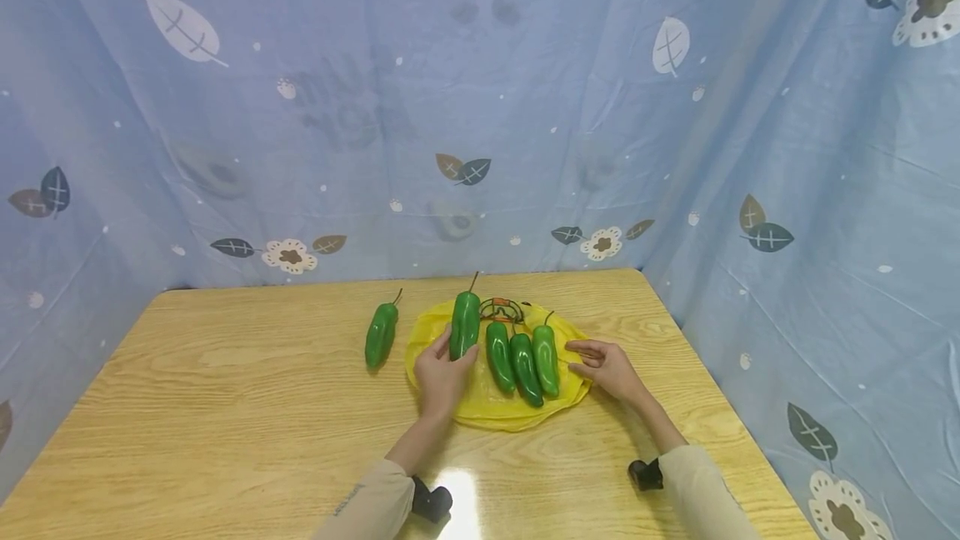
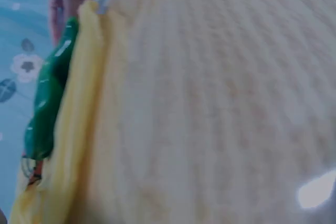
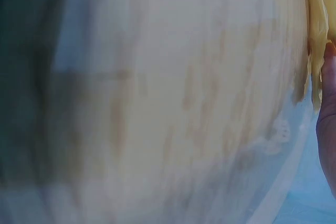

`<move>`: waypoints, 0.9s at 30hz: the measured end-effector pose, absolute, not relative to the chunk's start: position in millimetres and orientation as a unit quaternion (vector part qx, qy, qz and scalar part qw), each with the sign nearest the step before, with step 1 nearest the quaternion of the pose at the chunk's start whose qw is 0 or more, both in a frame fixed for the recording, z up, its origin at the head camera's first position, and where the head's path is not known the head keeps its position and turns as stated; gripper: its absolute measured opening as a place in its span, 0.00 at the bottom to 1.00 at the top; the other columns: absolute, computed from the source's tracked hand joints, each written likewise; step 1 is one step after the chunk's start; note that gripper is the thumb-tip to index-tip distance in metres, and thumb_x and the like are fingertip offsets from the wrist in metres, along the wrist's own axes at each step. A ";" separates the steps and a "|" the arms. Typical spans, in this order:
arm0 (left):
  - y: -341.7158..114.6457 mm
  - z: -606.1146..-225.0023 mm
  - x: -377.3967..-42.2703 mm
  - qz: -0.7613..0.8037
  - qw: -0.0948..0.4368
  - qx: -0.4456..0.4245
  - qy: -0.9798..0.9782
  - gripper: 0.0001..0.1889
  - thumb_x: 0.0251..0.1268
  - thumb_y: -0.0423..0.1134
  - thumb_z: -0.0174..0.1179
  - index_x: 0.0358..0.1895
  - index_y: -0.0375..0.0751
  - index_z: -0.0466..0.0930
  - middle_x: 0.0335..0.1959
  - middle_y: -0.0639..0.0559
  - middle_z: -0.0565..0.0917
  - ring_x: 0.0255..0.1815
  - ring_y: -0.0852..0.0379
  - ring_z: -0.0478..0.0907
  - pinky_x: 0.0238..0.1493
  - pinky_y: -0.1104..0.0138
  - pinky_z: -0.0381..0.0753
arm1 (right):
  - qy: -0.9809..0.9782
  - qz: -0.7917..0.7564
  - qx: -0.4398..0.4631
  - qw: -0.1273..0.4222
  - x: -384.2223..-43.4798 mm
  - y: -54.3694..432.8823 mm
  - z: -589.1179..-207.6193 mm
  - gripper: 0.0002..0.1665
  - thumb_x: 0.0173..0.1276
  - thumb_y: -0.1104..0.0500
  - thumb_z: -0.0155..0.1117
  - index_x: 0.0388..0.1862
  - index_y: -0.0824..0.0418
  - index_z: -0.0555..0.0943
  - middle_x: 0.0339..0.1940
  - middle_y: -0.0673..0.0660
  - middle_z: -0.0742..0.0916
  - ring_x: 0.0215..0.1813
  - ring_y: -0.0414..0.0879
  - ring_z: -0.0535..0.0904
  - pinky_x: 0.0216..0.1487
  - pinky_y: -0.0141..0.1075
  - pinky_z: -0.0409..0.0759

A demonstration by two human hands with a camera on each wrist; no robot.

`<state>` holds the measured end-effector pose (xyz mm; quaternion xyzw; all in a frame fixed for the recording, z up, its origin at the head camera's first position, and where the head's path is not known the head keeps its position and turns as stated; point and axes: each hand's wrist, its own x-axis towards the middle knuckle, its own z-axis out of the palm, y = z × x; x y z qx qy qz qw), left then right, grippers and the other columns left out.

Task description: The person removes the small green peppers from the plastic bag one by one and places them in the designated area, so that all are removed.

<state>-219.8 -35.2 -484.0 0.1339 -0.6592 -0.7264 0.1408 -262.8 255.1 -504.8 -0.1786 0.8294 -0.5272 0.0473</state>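
Note:
In the head view my left hand (image 1: 441, 373) grips a green chili pepper (image 1: 465, 319) by its lower end, thumb on one side and fingers on the other, stem pointing away. The pepper overlaps the left part of a yellow plastic bag (image 1: 480, 415) spread flat on the table. Three more green peppers lie side by side on the bag: a left one (image 1: 499, 357), a darker middle one (image 1: 526, 369) and a lighter right one (image 1: 546, 361). My right hand (image 1: 606, 367) is at the bag's right edge, fingers extended and holding nothing.
Another green pepper (image 1: 381, 335) lies on the wooden table (image 1: 247, 390), left of the bag. A dark and orange print (image 1: 501, 310) shows near the bag's far edge. Blue patterned curtains (image 1: 375, 123) stand behind the table and at both sides.

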 end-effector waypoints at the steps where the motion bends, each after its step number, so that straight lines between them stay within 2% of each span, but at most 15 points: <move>1: -37.0 -481.5 -219.6 -0.722 0.138 0.136 -0.664 0.32 0.50 0.31 0.73 0.61 0.34 0.74 0.63 0.41 0.75 0.60 0.43 0.75 0.49 0.68 0.82 | 0.829 -0.529 -0.178 0.048 -262.5 255.3 -504.6 0.24 0.64 0.65 0.67 0.57 0.72 0.77 0.57 0.69 0.80 0.58 0.62 0.77 0.60 0.41 0.76; 5: -44.7 -473.4 -218.9 -0.703 0.134 0.137 -0.685 0.31 0.50 0.34 0.73 0.61 0.35 0.75 0.59 0.40 0.77 0.57 0.44 0.77 0.50 0.67 0.82 | 0.828 -0.530 -0.178 0.049 -261.6 256.1 -503.6 0.24 0.64 0.65 0.67 0.57 0.73 0.76 0.57 0.70 0.80 0.58 0.62 0.77 0.60 0.41 0.76; 12: -60.9 -456.5 -215.4 -0.699 0.132 0.118 -0.693 0.30 0.50 0.34 0.73 0.58 0.29 0.75 0.55 0.33 0.79 0.55 0.42 0.79 0.51 0.64 0.82 | 0.836 -0.518 -0.174 0.055 -261.0 255.6 -499.3 0.24 0.63 0.65 0.67 0.57 0.73 0.77 0.57 0.69 0.81 0.58 0.62 0.77 0.59 0.39 0.78; 18: -80.4 -447.7 -209.9 -0.672 0.138 0.100 -0.721 0.30 0.50 0.37 0.74 0.57 0.30 0.76 0.56 0.35 0.78 0.55 0.42 0.79 0.49 0.62 0.83 | 0.839 -0.511 -0.179 0.055 -261.9 256.4 -498.8 0.24 0.63 0.64 0.68 0.57 0.73 0.77 0.56 0.69 0.81 0.57 0.61 0.78 0.58 0.38 0.79; 27: -104.0 -441.8 -203.6 -0.679 0.140 0.106 -0.713 0.30 0.51 0.37 0.74 0.58 0.30 0.76 0.57 0.38 0.79 0.54 0.45 0.80 0.44 0.69 0.84 | 0.837 -0.510 -0.190 0.057 -261.3 257.1 -497.9 0.25 0.64 0.63 0.67 0.57 0.73 0.76 0.57 0.70 0.80 0.57 0.62 0.78 0.58 0.37 0.79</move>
